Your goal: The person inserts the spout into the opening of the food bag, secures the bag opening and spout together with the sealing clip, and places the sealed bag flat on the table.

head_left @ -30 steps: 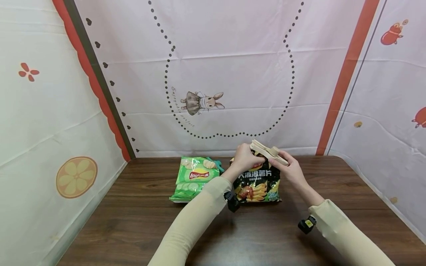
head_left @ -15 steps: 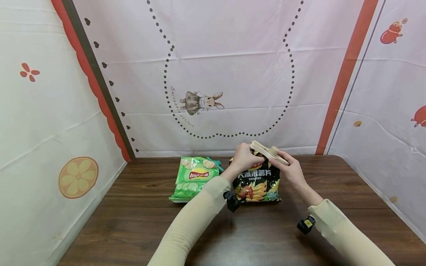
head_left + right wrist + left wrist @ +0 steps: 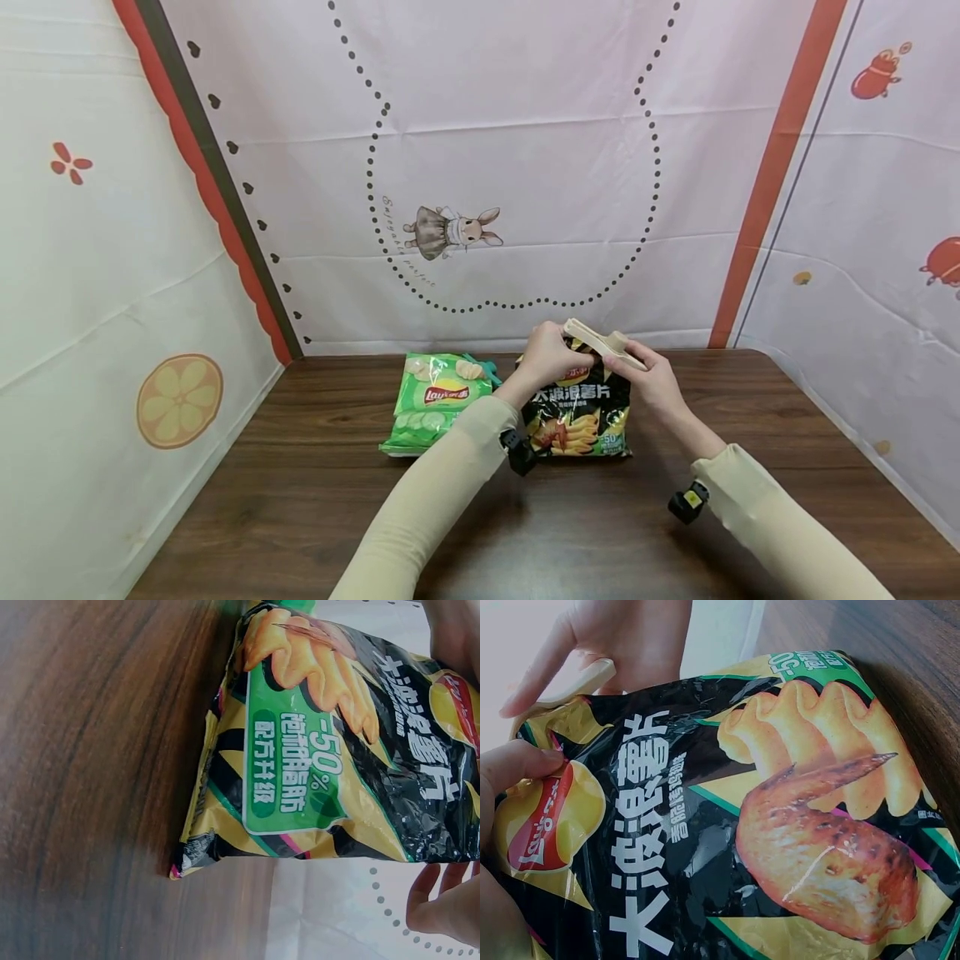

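Observation:
A black bag of potato chips (image 3: 573,412) stands upright on the table, its printed front toward me. My left hand (image 3: 551,358) grips its top left part, the thumb (image 3: 525,765) pressed on the front near the logo. Along the bag's top edge lies a cream-coloured bag clip (image 3: 596,337) with a round knob on it. My right hand (image 3: 652,379) pinches the clip's right end, with the fingers behind and the thumb in front. In the left wrist view, part of the clip (image 3: 577,682) shows beside the right hand. The bag's top edge is largely hidden by clip and hands.
A green bag of potato chips (image 3: 431,404) lies to the left on the dark wooden table (image 3: 300,500). Behind its upper right corner a teal clip (image 3: 487,369) shows. A printed cloth (image 3: 525,167) hangs at the back and both sides.
The clip's two arms look closer together than one second ago. Both hands keep their places on the bag and clip; the head view has shifted slightly.

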Action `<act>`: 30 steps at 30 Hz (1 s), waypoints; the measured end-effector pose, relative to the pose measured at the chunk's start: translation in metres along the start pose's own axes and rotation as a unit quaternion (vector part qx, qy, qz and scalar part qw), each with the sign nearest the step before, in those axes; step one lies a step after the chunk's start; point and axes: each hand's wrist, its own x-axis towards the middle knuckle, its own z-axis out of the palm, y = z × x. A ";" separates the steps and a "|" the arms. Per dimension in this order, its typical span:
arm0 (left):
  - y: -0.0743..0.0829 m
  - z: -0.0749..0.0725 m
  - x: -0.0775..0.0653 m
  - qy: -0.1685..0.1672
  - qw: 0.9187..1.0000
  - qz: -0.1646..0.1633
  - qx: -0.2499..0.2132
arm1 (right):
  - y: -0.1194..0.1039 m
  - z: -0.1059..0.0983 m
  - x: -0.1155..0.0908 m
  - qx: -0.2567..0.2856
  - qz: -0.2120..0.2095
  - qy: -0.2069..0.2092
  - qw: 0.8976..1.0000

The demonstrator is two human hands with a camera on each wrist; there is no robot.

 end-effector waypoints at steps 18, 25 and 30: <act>0.000 0.001 0.001 0.010 1.000 -0.003 0.007 | 0.002 0.000 0.004 0.024 0.043 0.017 0.999; 0.002 0.000 0.000 0.009 1.000 0.000 0.012 | -0.001 0.003 0.002 0.070 0.054 0.025 0.996; 0.002 0.000 0.000 0.005 1.000 -0.004 0.013 | -0.003 0.004 0.001 0.088 0.061 0.030 0.994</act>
